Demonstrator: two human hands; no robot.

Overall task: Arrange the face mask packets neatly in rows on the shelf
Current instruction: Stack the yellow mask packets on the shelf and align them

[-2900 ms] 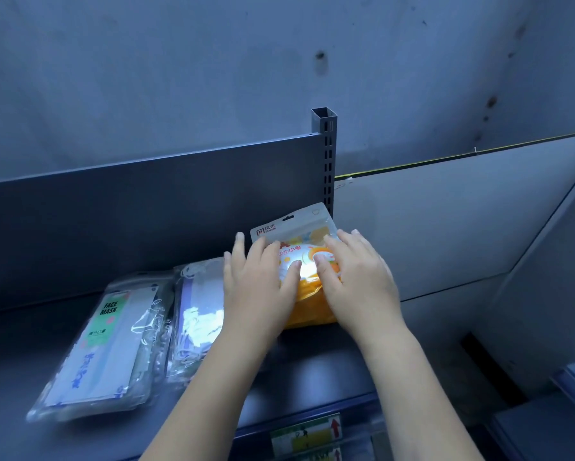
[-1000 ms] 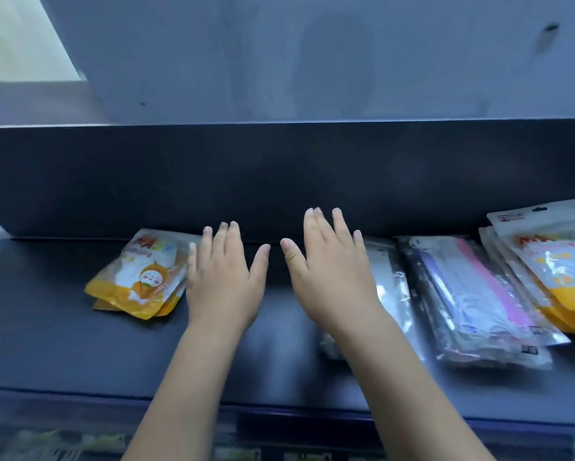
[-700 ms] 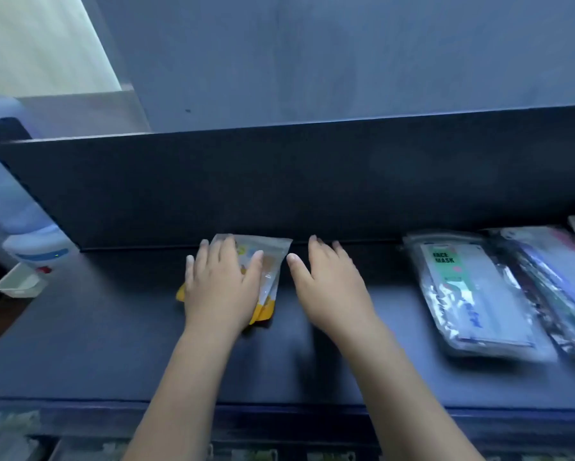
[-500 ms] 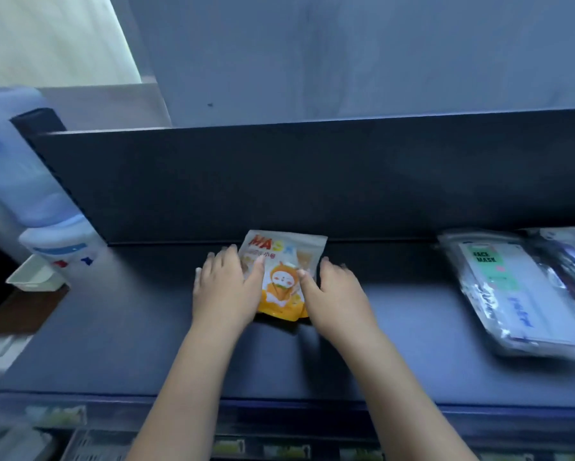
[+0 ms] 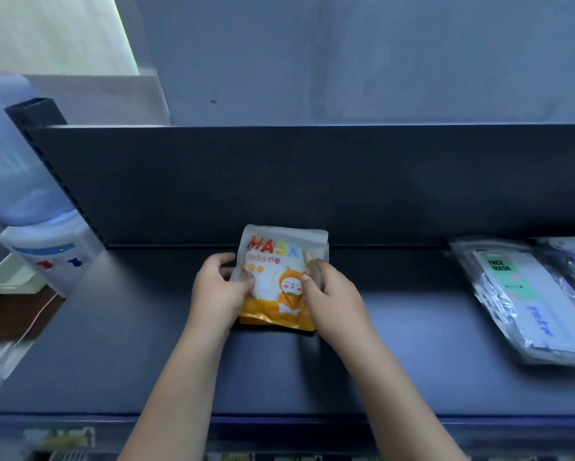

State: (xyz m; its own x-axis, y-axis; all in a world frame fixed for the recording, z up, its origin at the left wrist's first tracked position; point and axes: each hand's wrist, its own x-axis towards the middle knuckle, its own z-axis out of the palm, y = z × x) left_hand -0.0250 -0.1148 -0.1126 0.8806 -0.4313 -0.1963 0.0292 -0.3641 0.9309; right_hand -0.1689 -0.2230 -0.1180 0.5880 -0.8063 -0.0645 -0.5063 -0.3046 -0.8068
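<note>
Round packet (image 5: pixel 277 261) — both hands (image 5: pixel 217 292) (image 5: pixel 335 296), newly curled

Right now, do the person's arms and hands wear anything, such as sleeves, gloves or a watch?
No. The left hand and the right hand are bare: no gloves, rings or watch show. The left forearm and right forearm are bare, no sleeve in view.

single packet (image 5: pixel 279 261) on shelf (image 5: pixel 113 361), against back edge, mid-length | left hand (image 5: pixel 218 291) at its left side, right hand (image 5: pixel 332 294) at right | overlapping packets (image 5: pixel 519 294) at right end | water dispenser (image 5: pixel 30 211) beyond left end
</note>
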